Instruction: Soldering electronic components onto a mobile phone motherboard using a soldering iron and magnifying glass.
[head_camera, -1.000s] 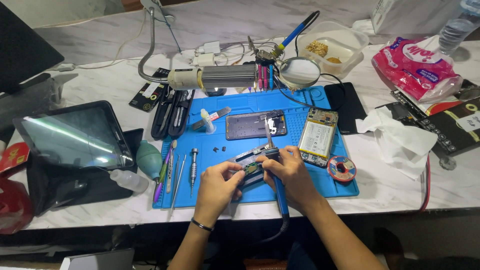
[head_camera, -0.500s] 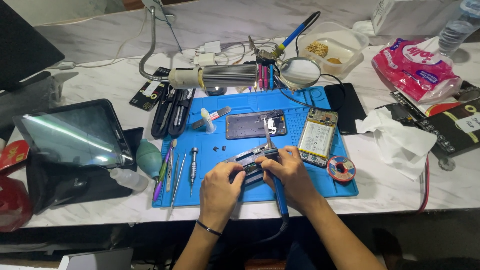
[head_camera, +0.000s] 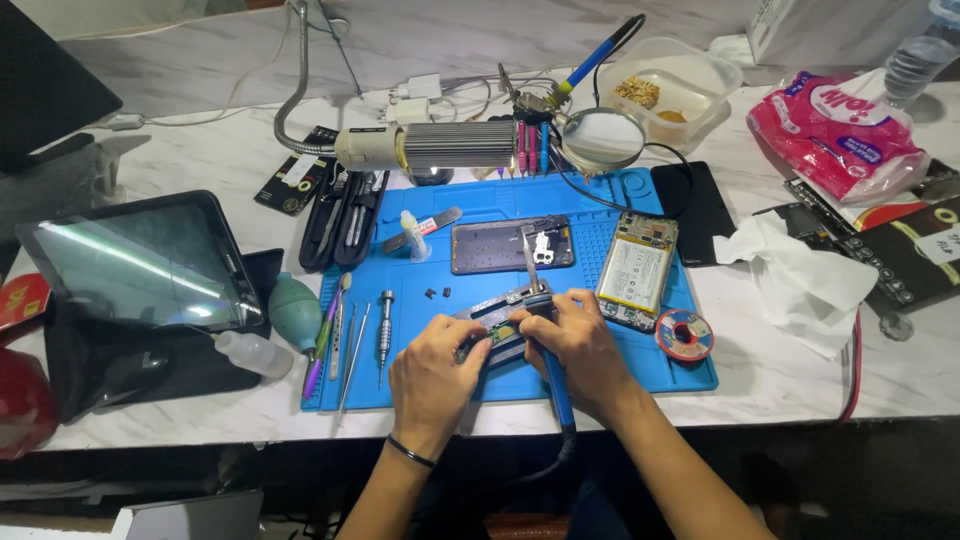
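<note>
My right hand (head_camera: 578, 345) grips a blue-handled soldering iron (head_camera: 557, 385) whose cable drops off the table's front edge. Its tip points at a small circuit board clamped in a dark metal holder (head_camera: 497, 316) on the blue work mat (head_camera: 610, 375). My left hand (head_camera: 432, 375) rests on the holder's left end and steadies it, with a black band on the wrist. Behind the holder lie a dark phone back cover (head_camera: 505, 246) and an opened phone body (head_camera: 637, 270) with its battery showing.
Left of the mat lie a tablet (head_camera: 135, 262), a green air blower (head_camera: 293, 311), a small bottle (head_camera: 250, 352), and tweezers and a screwdriver (head_camera: 385, 325). A solder spool (head_camera: 684, 335), crumpled tissue (head_camera: 800, 280), magnifier (head_camera: 602, 140), lamp (head_camera: 440, 146), plastic tub (head_camera: 680, 88) and pink packet (head_camera: 835, 130) stand right and behind.
Both hands stay on the holder. The left hand has shifted slightly closer to the clamp and the iron's tip has barely moved.
</note>
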